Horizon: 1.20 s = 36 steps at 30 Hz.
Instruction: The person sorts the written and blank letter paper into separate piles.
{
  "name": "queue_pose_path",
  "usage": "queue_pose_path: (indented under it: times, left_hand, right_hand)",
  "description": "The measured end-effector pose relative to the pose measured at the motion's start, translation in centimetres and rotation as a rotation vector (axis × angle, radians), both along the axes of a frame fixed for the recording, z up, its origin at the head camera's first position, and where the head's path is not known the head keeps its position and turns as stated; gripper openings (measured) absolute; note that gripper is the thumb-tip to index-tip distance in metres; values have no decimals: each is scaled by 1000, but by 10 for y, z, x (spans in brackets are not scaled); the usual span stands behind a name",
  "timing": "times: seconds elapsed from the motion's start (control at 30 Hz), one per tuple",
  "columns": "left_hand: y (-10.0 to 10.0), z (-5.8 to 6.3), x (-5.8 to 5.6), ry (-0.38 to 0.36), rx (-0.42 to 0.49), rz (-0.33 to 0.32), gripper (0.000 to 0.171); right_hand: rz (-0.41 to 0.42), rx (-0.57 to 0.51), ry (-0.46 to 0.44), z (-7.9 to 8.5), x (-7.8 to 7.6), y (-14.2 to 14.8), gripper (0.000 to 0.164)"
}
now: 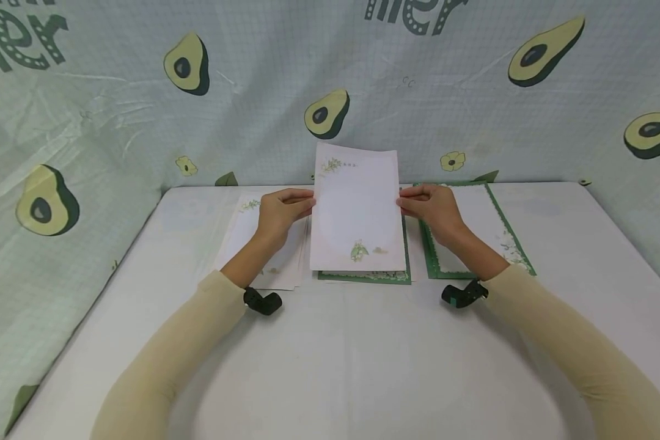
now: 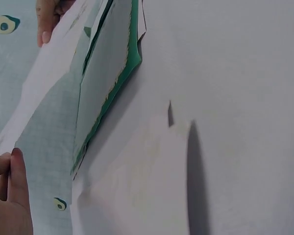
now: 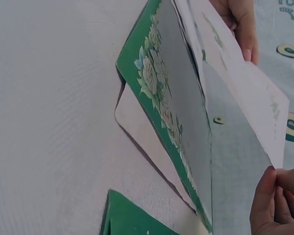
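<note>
Both hands hold up a pale pink sheet of paper (image 1: pixel 357 208) with small printed flowers at its top left and bottom. The left hand (image 1: pixel 282 212) pinches its left edge between thumb and fingers, and the right hand (image 1: pixel 431 211) pinches the opposite edge. In the right wrist view the sheet (image 3: pixel 255 98) stands raised and tilted above a green-bordered sheet (image 3: pixel 161 93) with printed white flowers. That green-bordered sheet lies over another pale sheet (image 3: pixel 142 132), whose corner sticks out beneath it. In the head view most of this stack is hidden behind the raised sheet.
Left of the stack lies a pile of pale flowered sheets (image 1: pixel 275 269), partly under the left forearm. On the right are green-bordered sheets (image 1: pixel 475 211), partly covered by the right hand. An avocado-print cloth (image 1: pixel 264 122) hangs behind the white table (image 1: pixel 341 366).
</note>
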<state>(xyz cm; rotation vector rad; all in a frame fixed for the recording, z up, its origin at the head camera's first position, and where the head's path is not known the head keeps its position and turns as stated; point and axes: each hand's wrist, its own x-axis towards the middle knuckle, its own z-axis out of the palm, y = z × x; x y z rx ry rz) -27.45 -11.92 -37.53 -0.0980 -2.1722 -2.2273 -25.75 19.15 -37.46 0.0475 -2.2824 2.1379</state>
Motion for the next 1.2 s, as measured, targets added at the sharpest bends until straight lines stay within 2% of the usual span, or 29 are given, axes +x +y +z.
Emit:
queue_pose_path:
  times: [0.13, 0.43, 0.8, 0.97, 1.2]
  left_hand:
    - [-3, 1, 1, 4, 20, -1, 24]
    - [-9, 6, 7, 21, -10, 23, 26]
    - [-19, 6, 9, 24, 35, 27, 26]
    - [-23, 6, 8, 4, 46, 38, 27]
    - [-28, 9, 10, -22, 21, 72, 30]
  right_hand:
    - [1, -10, 12, -1, 0, -4, 24]
    - [-6, -8, 27, -1, -1, -14, 26]
    - [3, -51, 51, 3, 0, -23, 25]
    - [10, -25, 56, 3, -1, -27, 28]
    - [24, -42, 73, 3, 0, -33, 25]
